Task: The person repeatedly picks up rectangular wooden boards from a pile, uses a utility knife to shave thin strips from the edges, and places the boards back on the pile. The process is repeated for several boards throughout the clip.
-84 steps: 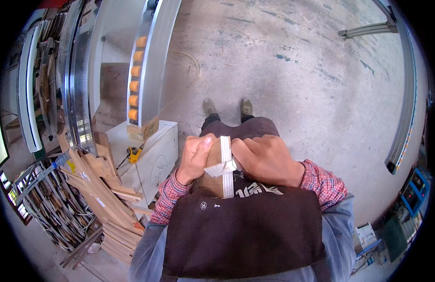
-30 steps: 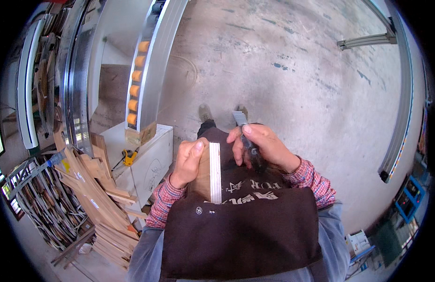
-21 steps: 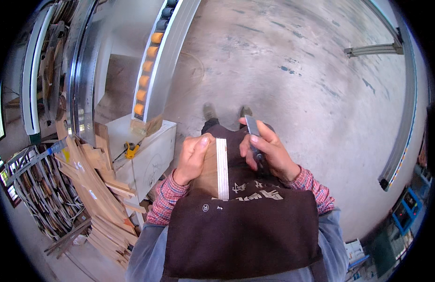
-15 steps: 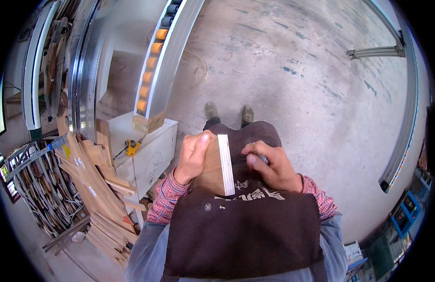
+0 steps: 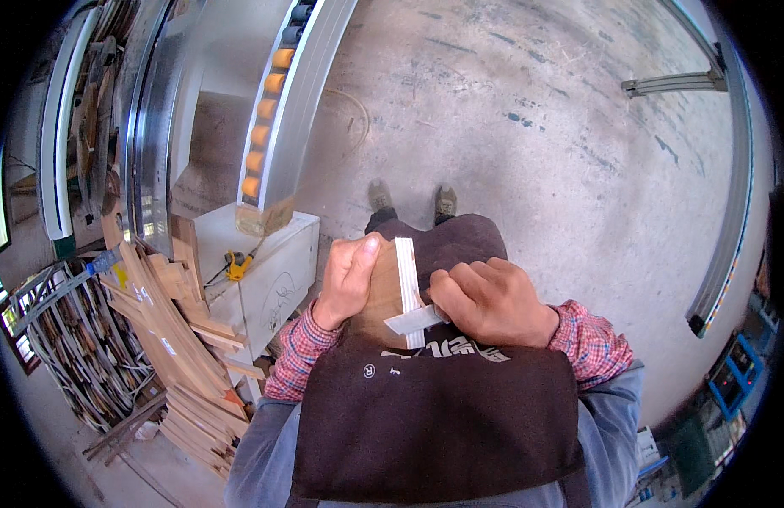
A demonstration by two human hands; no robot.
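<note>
Now the flat blade (image 5: 413, 320) crosses the pale edge (image 5: 406, 271) of the wooden board (image 5: 382, 296); half a second ago the right hand (image 5: 492, 300) was apart from it, farther right. That hand is closed in a fist around the tool, its grip hidden, the blade pointing left and slightly toward the body. The left hand (image 5: 348, 278) clasps the board's left side, in front of the apron (image 5: 434, 423). The board's edge runs lengthwise from the apron toward the shoes (image 5: 445, 201), its far end leaning slightly left.
</note>
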